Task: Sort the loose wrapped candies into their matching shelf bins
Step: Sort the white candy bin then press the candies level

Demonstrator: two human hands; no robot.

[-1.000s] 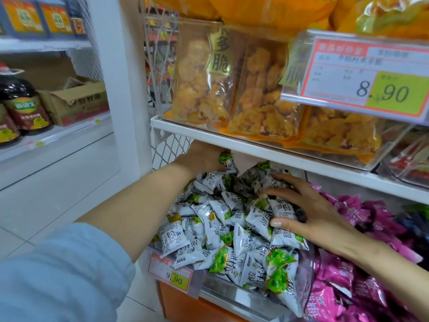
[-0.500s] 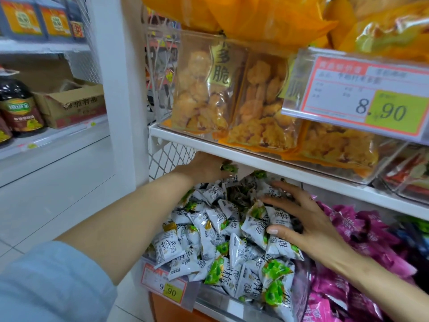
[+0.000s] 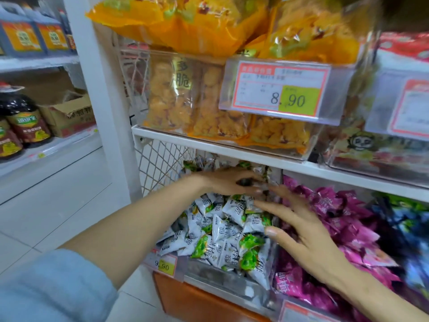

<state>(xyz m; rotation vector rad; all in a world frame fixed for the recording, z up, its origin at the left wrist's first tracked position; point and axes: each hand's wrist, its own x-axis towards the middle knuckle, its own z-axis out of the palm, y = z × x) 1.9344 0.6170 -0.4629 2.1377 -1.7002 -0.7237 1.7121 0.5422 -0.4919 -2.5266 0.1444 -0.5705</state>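
A white store shelf board (image 3: 232, 152) runs across the upper middle, carrying clear tubs of fried snack bags (image 3: 209, 101) behind an 8.90 price tag (image 3: 276, 89). To the left are a white upright post (image 3: 102, 89) and a pale tiled floor (image 3: 58, 194). Far left, another shelf holds dark oil bottles (image 3: 25, 122) and a cardboard box (image 3: 69, 112). Under the board, a clear bin (image 3: 209, 273) with a 9.90 price tag (image 3: 164, 266) is heaped with white-and-green wrapped candies (image 3: 222, 231), and white mesh panel (image 3: 160, 163) closes its left side. The left hand (image 3: 222, 182), on a bare forearm from a light blue sleeve (image 3: 46, 287), lies over the far top of the heap just below the board; blur hides whether its fingers grip a candy. The right hand (image 3: 301, 228) is spread wide with straight fingers (image 3: 262, 205) touching the heap's right edge, while its palm lies over the magenta wrapped candies (image 3: 348, 219) in the next bin. Blue-wrapped candies (image 3: 406, 219) lie further right. The gap between heap and shelf board is narrow at the far side and more open near the bin's front wall.
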